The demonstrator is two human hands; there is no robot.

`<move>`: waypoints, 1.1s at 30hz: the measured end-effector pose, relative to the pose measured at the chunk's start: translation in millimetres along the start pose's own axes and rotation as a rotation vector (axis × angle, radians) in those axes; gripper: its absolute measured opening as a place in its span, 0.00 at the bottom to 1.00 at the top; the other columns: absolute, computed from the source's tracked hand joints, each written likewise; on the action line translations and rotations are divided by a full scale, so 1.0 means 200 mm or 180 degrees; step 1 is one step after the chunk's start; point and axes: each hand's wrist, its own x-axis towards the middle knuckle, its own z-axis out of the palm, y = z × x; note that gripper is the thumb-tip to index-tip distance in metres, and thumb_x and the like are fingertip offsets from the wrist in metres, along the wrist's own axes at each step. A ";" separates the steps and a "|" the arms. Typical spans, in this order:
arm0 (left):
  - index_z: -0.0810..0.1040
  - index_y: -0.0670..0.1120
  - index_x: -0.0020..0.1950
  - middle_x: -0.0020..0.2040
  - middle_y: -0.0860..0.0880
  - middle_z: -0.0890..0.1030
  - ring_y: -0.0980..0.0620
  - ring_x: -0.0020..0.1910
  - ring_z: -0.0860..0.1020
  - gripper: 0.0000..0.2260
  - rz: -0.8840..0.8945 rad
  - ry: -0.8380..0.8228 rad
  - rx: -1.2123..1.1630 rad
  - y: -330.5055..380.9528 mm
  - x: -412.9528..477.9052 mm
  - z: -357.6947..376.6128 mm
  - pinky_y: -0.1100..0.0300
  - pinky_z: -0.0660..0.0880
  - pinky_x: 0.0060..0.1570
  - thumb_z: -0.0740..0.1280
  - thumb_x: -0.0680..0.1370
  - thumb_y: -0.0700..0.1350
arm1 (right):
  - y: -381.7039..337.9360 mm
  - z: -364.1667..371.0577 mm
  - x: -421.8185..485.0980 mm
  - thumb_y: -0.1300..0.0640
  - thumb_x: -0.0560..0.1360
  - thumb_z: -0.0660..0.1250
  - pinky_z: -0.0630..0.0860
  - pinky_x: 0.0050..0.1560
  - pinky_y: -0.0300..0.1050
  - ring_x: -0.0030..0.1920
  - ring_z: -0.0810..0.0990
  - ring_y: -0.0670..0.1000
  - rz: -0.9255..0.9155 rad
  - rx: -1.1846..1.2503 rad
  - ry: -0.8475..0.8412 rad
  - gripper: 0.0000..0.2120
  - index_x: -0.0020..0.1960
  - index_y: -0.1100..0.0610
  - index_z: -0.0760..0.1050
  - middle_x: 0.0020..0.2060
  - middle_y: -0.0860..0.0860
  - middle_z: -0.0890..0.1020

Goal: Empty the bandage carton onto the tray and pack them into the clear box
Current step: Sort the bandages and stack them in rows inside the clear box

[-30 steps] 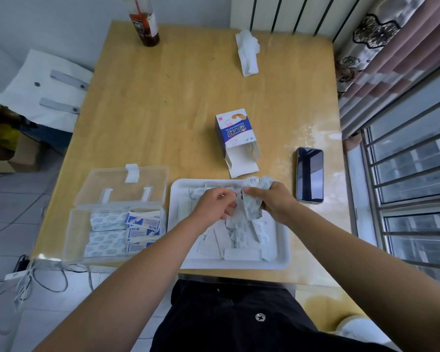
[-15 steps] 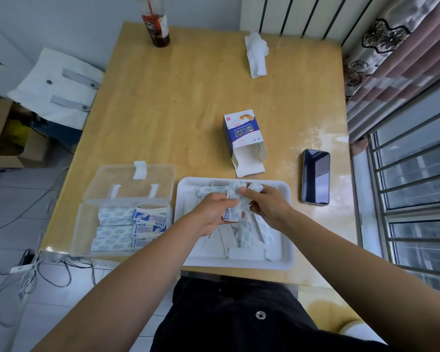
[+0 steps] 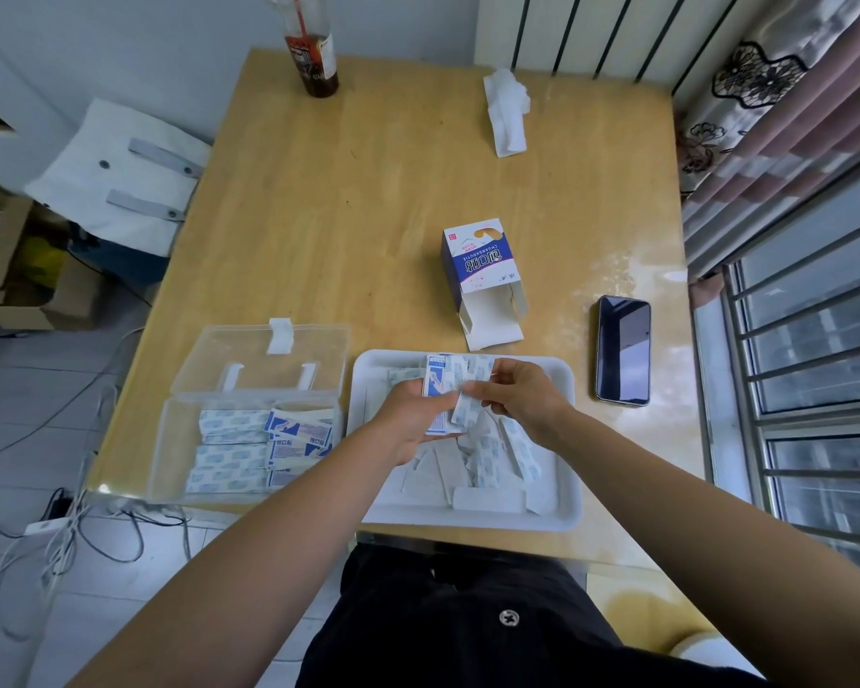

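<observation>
I've got the wooden table point(image 3: 393, 216) filling the view, with plenty of bare top beyond the work area, right out to the bottle point(image 3: 314, 57) and the crumpled tissue point(image 3: 507, 111) at the far edge. The near edge is crowded. The clear box point(image 3: 170, 454) sits at the left, lid folded back flat, its front wall right at the table's lip. The white tray point(image 3: 467, 523) is just beside it, and its near rim is also close to the edge. The carton point(image 3: 477, 263) lies just beyond the tray with its open flaps pointing toward it. The phone point(image 3: 622, 350) lies to the right of the tray, apart from it, on the window side.

Against half a second ago, the box, tray, carton and phone hold the same spots on the table. The bunch that sat low between both hands is now lifted and squared up, blue print facing me.

The left hand point(image 3: 408, 419) is curled around that stack of bandages point(image 3: 440, 384), holding it on end above the tray's far half. The right hand point(image 3: 522, 394) pinches a single strip point(image 3: 465, 407) between thumb and fingertips, right against the stack's lower right side. Loose bandages point(image 3: 487, 459) lie scattered on the tray beneath, and packed bandages point(image 3: 234, 449) cover the box floor in rows.
</observation>
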 end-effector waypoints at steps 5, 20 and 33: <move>0.76 0.41 0.63 0.56 0.43 0.82 0.46 0.49 0.82 0.14 -0.0068 0.0110 -0.0038 0.00 0.00 -0.01 0.52 0.80 0.47 0.68 0.77 0.37 | -0.01 0.00 -0.01 0.61 0.74 0.71 0.72 0.41 0.40 0.36 0.75 0.48 -0.0035 -0.0048 -0.0104 0.07 0.51 0.63 0.80 0.42 0.56 0.83; 0.73 0.44 0.63 0.54 0.41 0.81 0.45 0.48 0.81 0.14 -0.0067 -0.0293 -0.0033 0.01 -0.05 -0.02 0.47 0.80 0.51 0.56 0.80 0.36 | -0.02 0.04 0.00 0.61 0.71 0.74 0.66 0.32 0.38 0.28 0.68 0.46 0.0021 -0.0175 0.0054 0.18 0.29 0.57 0.68 0.30 0.51 0.77; 0.77 0.40 0.62 0.49 0.43 0.81 0.49 0.42 0.81 0.13 0.0183 0.0084 0.0378 -0.02 -0.05 -0.02 0.60 0.81 0.37 0.68 0.77 0.37 | 0.00 0.02 -0.05 0.63 0.76 0.68 0.73 0.40 0.41 0.40 0.78 0.52 -0.0023 0.0145 -0.0249 0.08 0.38 0.57 0.74 0.46 0.57 0.83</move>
